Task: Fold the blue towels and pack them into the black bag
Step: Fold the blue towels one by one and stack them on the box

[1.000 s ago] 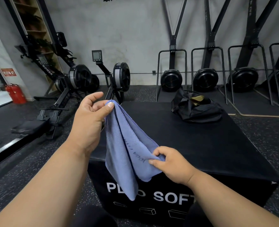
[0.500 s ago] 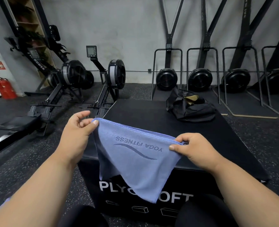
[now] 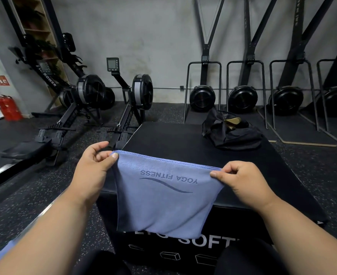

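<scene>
Over the near edge of the black plyo box (image 3: 163, 139), left hand (image 3: 96, 167) and right hand (image 3: 241, 181) pinch the blue towel's (image 3: 163, 205) top corners; soft, light cloth, best held there. Black bag (image 3: 233, 133) lies far right.

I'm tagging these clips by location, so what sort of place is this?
Most likely a gym. Rowing machines stand on speckled rubber flooring, a row of black fan-wheel machines lines the back wall, and the black box in front reads "SOFT", like a soft plyo box.
</scene>
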A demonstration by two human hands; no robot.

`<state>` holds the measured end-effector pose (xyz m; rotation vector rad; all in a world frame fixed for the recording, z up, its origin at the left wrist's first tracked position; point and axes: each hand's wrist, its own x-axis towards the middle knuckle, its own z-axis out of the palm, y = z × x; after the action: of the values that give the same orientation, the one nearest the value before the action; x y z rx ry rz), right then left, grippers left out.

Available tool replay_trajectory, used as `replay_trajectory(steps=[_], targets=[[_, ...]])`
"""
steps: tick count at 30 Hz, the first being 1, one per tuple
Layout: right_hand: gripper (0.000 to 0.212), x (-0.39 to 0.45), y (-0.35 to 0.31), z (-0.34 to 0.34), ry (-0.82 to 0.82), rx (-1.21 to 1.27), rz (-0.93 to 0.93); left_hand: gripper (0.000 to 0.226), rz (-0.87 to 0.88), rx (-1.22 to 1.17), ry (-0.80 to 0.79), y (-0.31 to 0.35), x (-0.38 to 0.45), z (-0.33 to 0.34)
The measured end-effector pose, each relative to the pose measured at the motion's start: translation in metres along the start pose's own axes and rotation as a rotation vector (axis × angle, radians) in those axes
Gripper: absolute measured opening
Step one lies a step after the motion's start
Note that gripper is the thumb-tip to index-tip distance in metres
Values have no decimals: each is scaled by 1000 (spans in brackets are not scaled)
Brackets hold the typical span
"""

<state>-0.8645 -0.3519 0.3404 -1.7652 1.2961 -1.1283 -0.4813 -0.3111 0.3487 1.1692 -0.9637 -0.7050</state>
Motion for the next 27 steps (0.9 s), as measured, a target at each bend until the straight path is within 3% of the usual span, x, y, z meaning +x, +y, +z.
replay_trajectory(steps=[4,9,11,14,19,25,27], targets=[[40,4,4,3,31,98,51,37,-17,-27,-11,0,-3,1],[39,7,7,12,-3,458,140,37,-46,-71,-40,1,-4,-2],[47,9,9,12,-31,549,163,37,-64,-89,-35,2,-5,-4],[55,10,10,8,-79,560,183,35,-89,-128,-22,0,-6,-6],[13,8,10,1,-210,517,233,31,-135,-161,2,-7,-6,-12],[20,4,11,0,-186,516,239,26,-133,15,-118,-17,-7,-22],[35,3,12,0,-177,531,228,23,-125,133,-139,-19,-8,-23]])
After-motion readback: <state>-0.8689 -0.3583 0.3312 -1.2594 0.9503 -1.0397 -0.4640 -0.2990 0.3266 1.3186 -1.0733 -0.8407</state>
